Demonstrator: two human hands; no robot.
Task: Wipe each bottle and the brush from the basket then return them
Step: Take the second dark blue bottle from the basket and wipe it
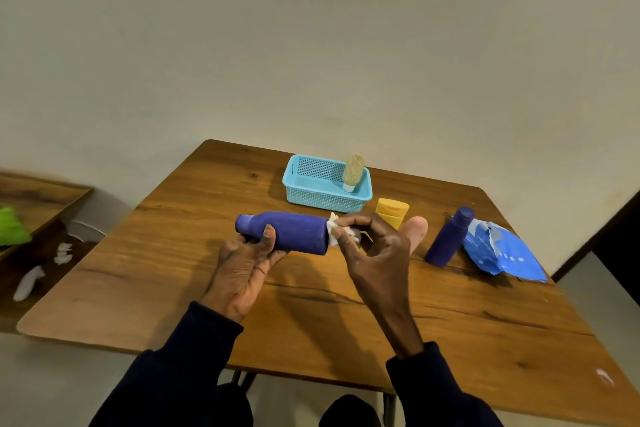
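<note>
My left hand (244, 262) holds a large blue bottle (294, 230) on its side above the table, cap pointing left. My right hand (372, 250) pinches a white wipe (333, 228) against the bottle's base. The light blue basket (323, 198) stands at the back of the table with a beige brush (352, 170) upright in its right corner. To the right of the basket stand a yellow bottle (391, 211), a pink bottle (417, 230) partly behind my right hand, and a smaller blue bottle (450, 236).
A torn blue wipe packet (502, 250) lies at the table's right edge next to the small blue bottle. Crumpled white wipes (62, 253) lie on the floor left of the wooden table (173, 253). A low wooden bench with something green (12, 230) is at far left.
</note>
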